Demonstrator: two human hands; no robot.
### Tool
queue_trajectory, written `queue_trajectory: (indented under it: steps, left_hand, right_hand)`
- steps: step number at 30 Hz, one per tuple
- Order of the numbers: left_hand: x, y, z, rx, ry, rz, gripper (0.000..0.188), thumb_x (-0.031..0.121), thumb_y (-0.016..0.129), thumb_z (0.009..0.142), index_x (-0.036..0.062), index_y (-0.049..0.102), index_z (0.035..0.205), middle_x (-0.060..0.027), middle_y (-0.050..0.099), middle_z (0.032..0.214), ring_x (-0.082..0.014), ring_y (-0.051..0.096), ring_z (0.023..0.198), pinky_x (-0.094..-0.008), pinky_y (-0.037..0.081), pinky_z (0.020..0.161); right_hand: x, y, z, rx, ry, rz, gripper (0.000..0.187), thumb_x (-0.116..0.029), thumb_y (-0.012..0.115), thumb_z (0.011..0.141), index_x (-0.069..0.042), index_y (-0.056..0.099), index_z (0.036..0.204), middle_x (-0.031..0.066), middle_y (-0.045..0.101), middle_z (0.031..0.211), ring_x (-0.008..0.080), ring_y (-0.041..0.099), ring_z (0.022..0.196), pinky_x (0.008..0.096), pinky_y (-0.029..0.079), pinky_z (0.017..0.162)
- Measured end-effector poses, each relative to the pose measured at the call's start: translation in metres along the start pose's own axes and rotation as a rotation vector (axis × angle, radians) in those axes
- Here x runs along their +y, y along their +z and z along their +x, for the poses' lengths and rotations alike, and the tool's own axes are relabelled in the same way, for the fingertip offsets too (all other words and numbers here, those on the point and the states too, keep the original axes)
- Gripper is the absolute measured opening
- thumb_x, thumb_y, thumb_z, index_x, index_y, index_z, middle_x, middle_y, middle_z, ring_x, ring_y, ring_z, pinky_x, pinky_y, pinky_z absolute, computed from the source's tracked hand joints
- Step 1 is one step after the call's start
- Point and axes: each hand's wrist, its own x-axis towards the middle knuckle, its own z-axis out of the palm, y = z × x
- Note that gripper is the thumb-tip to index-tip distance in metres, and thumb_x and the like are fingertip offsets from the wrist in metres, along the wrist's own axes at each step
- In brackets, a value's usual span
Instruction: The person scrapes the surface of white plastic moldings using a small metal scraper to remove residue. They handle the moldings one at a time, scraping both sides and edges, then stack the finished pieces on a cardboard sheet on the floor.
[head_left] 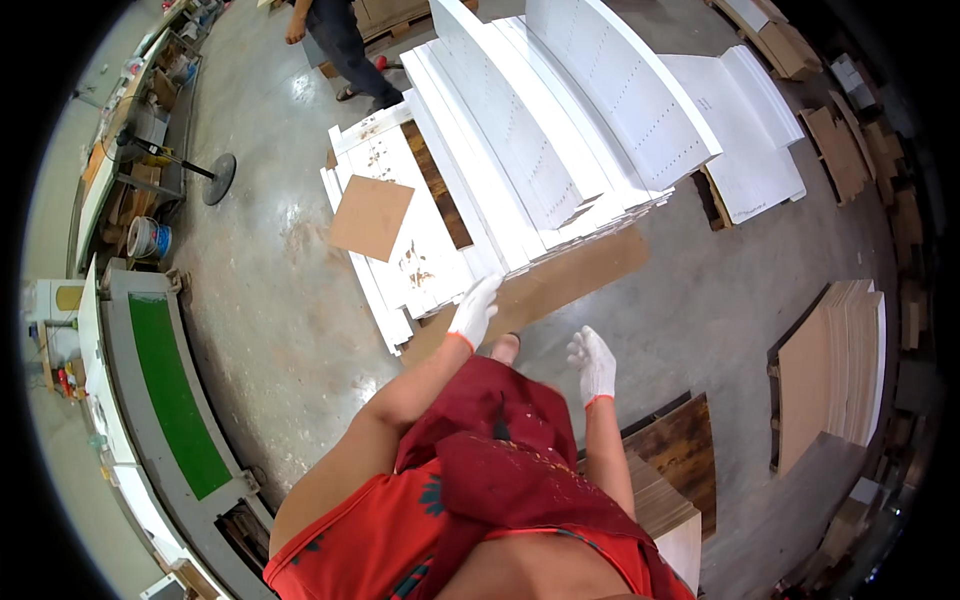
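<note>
My left hand (475, 313), in a white knit glove with an orange cuff, stretches its fingers along the near end of the white boards (468, 235). Whether it touches them or only hovers beside them, I cannot tell. My right hand (593, 362), gloved the same way, is held over the grey floor with its fingers loosely bent and nothing in it. Two tall white panels (630, 95) with rows of small holes stand on edge on the stack. On the lower boards at the left lies a brown fibreboard square (372, 217), near scattered brown flakes.
Brown cardboard (580, 278) lies under the stack's near side. A person (345, 45) stands at the far left of it. A conveyor with a green belt (170, 390) runs along my left. Stacked panels (830, 360) and a wood-grain board (680, 455) are on my right.
</note>
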Motion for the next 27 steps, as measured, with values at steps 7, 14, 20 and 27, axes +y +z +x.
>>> queue_trajectory:
  steps: [7,14,20,27]
  left_hand:
    - [0.082,0.11,0.086,0.014,0.163,-0.058,0.088,0.046,0.064,0.089,0.0048,0.021,0.153,-0.0132,0.024,0.158,-0.0354,0.018,0.147,-0.0494,0.022,0.114]
    - [0.115,0.166,0.151,0.164,0.104,-0.029,0.102,0.049,0.066,0.086,0.004,0.006,0.155,-0.0156,0.017,0.16,-0.03,0.014,0.148,-0.05,0.018,0.116]
    - [0.101,0.18,0.18,0.303,0.197,-0.032,0.072,0.033,0.063,0.093,-0.0013,0.032,0.148,-0.0152,0.043,0.147,-0.0237,0.039,0.136,-0.0337,0.033,0.11]
    - [0.101,0.185,0.183,0.156,0.176,-0.123,0.079,0.036,0.064,0.092,-0.0007,0.027,0.151,-0.018,0.027,0.155,-0.0249,0.031,0.14,-0.0325,0.028,0.112]
  right_hand:
    - [-0.146,0.018,0.079,-0.127,-0.203,-0.071,0.061,-0.048,0.049,0.099,-0.003,0.051,0.139,0.0113,0.054,0.14,0.0236,0.051,0.125,0.0394,0.036,0.105]
    - [-0.224,0.095,0.198,-0.426,-0.183,-0.303,0.07,-0.055,0.047,0.096,-0.001,0.048,0.141,0.0136,0.053,0.14,0.0252,0.049,0.127,0.0411,0.034,0.108]
    - [-0.208,0.127,0.232,-0.711,-0.045,-0.407,0.07,-0.05,0.054,0.095,0.002,0.047,0.14,0.0137,0.053,0.14,0.0228,0.049,0.126,0.0339,0.034,0.108]
    - [-0.204,0.129,0.225,-0.65,0.006,-0.401,0.068,-0.045,0.057,0.094,0.006,0.047,0.138,0.0174,0.053,0.139,0.024,0.046,0.131,0.0317,0.032,0.11]
